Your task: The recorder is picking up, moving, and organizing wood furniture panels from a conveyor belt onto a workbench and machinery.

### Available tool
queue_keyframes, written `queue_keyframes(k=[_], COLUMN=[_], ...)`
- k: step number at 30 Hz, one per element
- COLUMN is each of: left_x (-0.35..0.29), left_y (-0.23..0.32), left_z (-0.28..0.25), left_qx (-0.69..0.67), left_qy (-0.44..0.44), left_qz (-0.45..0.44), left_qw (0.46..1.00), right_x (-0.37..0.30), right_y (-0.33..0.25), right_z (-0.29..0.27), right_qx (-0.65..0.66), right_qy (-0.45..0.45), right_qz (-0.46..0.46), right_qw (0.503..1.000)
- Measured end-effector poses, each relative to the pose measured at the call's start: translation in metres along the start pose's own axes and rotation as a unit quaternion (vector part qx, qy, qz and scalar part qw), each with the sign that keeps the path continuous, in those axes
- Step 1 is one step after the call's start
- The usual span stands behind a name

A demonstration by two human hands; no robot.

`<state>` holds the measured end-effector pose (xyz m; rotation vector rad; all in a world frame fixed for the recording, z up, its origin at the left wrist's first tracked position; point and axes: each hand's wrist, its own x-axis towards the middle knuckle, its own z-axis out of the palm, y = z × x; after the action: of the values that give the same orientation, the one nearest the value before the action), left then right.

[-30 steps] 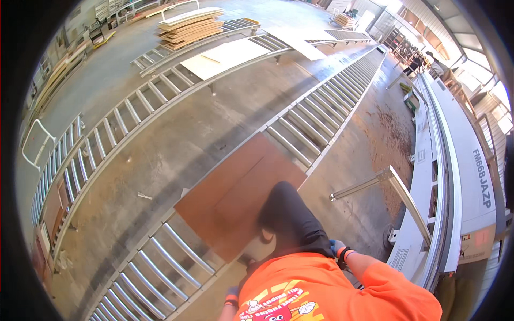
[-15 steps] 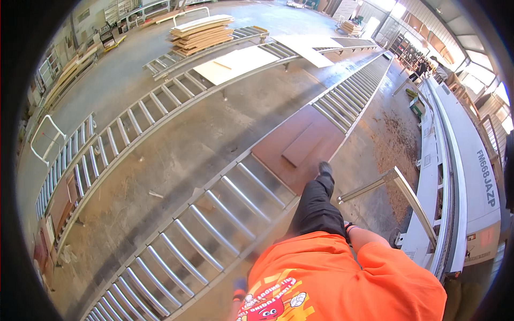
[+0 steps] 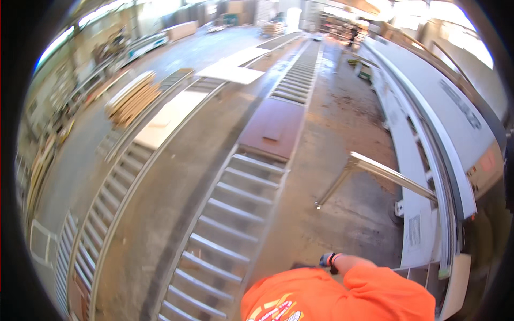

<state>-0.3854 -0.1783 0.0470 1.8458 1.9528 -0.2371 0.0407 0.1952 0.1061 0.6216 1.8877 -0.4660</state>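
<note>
My right hand (image 3: 326, 260) shows at the lower edge, in front of my orange shirt (image 3: 342, 291), with a dark band at its wrist. It looks gloved in grey-blue, but it is small and blurred, so its fingers and anything in them cannot be made out. My left hand is out of sight. Ahead, a reddish-brown panel (image 3: 257, 124) lies flat on a roller conveyor (image 3: 231, 214). A smaller brown board (image 3: 273, 132) rests on top of it. Nearest to my right hand is a metal support arm (image 3: 393, 176) reaching out from the machine.
A long pale machine (image 3: 423, 134) runs along the right. Left of me, a second roller conveyor (image 3: 115, 195) carries white panels (image 3: 168, 119). Beyond it stands a stack of boards (image 3: 134, 99). Brown debris (image 3: 356, 120) covers floor beside the machine. A person (image 3: 353, 35) stands far off.
My view has swung left and up, and the brown panel appears farther off. My leg and left wrist have dropped out of sight. My right hand now shows in front of my shirt.
</note>
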Motion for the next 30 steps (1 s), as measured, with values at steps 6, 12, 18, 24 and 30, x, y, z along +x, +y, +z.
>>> queue_keyframes(k=[6,12,18,24,30], left_x=[0.164,0.287,0.344,0.431,0.517], left_y=[0.064,0.168,0.204,0.247,0.336], left_z=[-0.094,-0.132,-0.155,-0.175,-0.182], left_qx=[0.111,0.188,0.231,-0.089,-0.266], left_qy=[-0.072,-0.118,-0.132,-0.188,-0.250], left_qz=[0.176,0.332,0.418,0.026,0.158], left_qw=[0.975,0.917,0.869,0.978,0.918], right_x=[-0.006,-0.070,-0.050,-0.033,-0.077], right_y=[0.032,0.035,0.031,0.023,-0.041], right_z=[0.144,0.283,0.397,0.344,0.312], right_qx=[0.426,0.428,0.659,0.823,0.921], right_qy=[0.120,0.197,0.202,0.202,0.136], right_qz=[0.105,0.094,0.389,0.358,0.311], right_qw=[0.891,0.877,0.611,0.391,0.190])
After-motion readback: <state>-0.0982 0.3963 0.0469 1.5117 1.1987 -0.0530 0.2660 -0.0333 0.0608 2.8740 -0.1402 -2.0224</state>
